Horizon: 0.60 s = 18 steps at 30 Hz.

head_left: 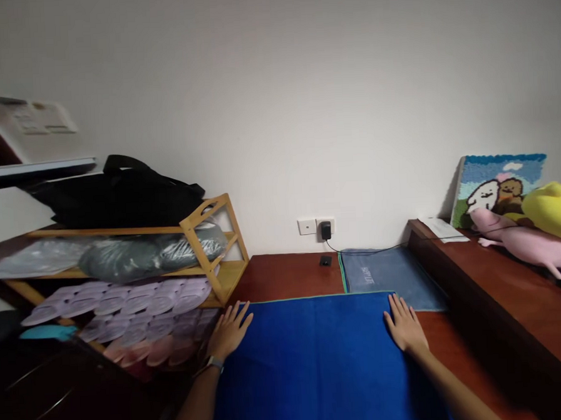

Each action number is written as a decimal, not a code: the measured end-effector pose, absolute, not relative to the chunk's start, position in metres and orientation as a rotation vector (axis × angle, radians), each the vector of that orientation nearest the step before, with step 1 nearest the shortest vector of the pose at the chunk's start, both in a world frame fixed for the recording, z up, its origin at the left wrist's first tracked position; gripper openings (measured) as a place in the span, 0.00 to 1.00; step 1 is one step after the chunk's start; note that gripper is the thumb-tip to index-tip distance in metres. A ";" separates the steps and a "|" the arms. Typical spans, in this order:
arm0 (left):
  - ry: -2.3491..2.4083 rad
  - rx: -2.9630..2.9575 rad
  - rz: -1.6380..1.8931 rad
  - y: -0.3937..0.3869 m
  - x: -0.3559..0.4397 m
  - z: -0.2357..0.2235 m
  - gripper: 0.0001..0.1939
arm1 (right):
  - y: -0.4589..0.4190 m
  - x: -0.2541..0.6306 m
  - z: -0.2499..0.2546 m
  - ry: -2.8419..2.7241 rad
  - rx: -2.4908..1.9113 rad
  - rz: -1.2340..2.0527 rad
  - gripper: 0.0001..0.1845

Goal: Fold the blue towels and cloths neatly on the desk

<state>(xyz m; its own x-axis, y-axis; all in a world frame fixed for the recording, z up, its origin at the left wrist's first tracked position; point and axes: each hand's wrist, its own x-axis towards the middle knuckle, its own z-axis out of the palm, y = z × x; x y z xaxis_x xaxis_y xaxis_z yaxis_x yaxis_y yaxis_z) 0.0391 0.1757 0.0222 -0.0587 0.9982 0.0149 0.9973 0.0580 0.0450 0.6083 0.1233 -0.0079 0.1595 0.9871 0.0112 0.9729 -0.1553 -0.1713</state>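
A blue cloth (pixel 316 358) lies spread over the reddish-brown wooden surface, with a faint crease down its middle and a thin light edging along the far side. My left hand (pixel 227 333) rests flat at its far left corner, fingers apart; a watch is on that wrist. At the far right corner my right hand (pixel 405 324) lies flat too, fingers stretched forward. Just beyond it is a folded grey-blue cloth (pixel 382 277) with pale lettering and a green edge. The near end of the blue cloth runs out of view.
On the left stands a wooden rack (pixel 224 282) with lilac slippers (pixel 139 299), plastic-wrapped bundles and a black bag (pixel 129 196). A black plug (pixel 325 230) sits in the wall socket, its cable trailing right. On a raised ledge lie a pink plush toy (pixel 526 238) and a tufted picture (pixel 499 180).
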 end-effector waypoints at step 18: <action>2.098 2.499 0.537 0.131 0.128 0.038 0.29 | 0.119 0.604 0.003 -1.919 -2.329 0.088 0.41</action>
<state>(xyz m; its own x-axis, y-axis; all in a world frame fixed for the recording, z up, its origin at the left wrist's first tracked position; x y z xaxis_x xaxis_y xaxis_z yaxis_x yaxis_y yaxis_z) 0.1275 0.1313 0.0376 0.1483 0.9256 0.3484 0.9790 -0.1872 0.0805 0.6038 0.1188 0.0025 0.1935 0.9806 0.0330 0.9734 -0.1877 -0.1313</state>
